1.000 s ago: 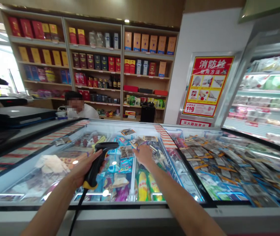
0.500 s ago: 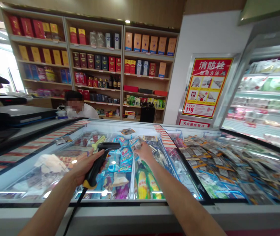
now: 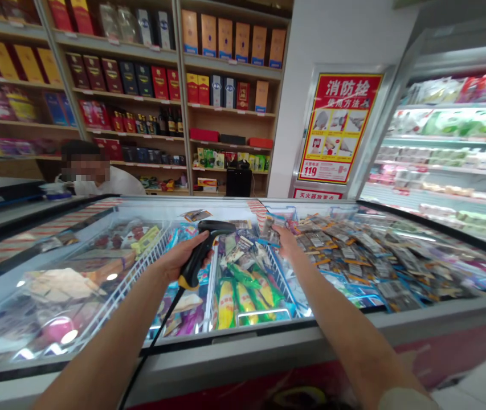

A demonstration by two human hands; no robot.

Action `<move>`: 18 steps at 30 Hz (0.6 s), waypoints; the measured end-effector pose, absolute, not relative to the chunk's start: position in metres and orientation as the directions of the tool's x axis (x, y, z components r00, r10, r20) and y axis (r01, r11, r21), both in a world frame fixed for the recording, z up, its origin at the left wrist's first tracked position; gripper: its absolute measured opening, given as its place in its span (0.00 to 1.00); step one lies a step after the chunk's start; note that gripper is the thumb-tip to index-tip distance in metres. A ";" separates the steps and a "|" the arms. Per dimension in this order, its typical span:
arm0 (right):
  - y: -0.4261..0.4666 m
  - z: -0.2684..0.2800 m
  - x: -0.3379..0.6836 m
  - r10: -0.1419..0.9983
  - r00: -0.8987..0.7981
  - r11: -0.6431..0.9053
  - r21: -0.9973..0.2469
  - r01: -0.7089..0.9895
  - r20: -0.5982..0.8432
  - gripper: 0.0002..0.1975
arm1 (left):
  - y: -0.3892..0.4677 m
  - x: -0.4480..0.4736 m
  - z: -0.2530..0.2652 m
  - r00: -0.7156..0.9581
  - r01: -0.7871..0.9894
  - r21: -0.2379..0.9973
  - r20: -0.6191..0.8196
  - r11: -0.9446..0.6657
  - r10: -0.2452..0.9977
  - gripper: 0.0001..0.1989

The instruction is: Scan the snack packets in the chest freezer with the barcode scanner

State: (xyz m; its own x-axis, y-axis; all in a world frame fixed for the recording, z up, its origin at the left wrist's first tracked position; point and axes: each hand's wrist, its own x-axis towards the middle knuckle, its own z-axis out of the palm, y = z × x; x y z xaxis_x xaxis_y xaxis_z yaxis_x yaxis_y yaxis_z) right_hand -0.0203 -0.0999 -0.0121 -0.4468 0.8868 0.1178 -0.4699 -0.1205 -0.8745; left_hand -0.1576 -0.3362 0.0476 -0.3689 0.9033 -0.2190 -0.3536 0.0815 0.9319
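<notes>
Over the chest freezer, our left hand wraps its fingers around a black-and-yellow scanner, while our right hand grasps in its fingers a small packet near the packet heap on the freezer's right side.

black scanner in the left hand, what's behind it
Around the scanner, blue packets and a white wire basket wall show behind it. Whatever lies directly behind the scanner and the left hand is covered.
</notes>
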 end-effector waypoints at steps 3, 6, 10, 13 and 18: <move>-0.084 -0.011 -0.009 0.904 -0.419 -0.191 -0.797 -0.573 0.085 0.11 | -0.310 -0.144 0.051 -0.268 -0.366 0.925 -0.206 0.098 0.941 0.14; -0.070 -0.011 0.000 0.934 -0.352 -0.197 -0.728 -0.656 0.064 0.14 | -0.286 -0.132 0.048 -0.184 -0.375 0.919 -0.204 0.123 0.962 0.14; -0.058 -0.014 0.005 0.952 -0.305 -0.213 -0.652 -0.728 0.029 0.13 | -0.270 -0.125 0.037 -0.090 -0.343 0.930 -0.173 0.132 0.981 0.15; -0.055 -0.014 0.005 0.953 -0.303 -0.227 -0.610 -0.759 0.022 0.13 | -0.269 -0.124 0.033 -0.037 -0.342 0.930 -0.161 0.139 0.986 0.16; -0.053 -0.017 0.007 0.961 -0.273 -0.200 -0.595 -0.779 0.035 0.13 | -0.274 -0.118 0.035 -0.033 -0.334 0.927 -0.194 0.172 0.981 0.15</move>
State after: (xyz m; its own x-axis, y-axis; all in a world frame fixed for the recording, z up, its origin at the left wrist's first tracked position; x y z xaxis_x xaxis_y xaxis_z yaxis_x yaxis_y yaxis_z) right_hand 0.0073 -0.0533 -0.0174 -0.2733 0.9613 0.0349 -0.7787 -0.1998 -0.5947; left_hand -0.1184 -0.2744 0.0355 -0.0328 0.9805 -0.1935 -0.3340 0.1718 0.9268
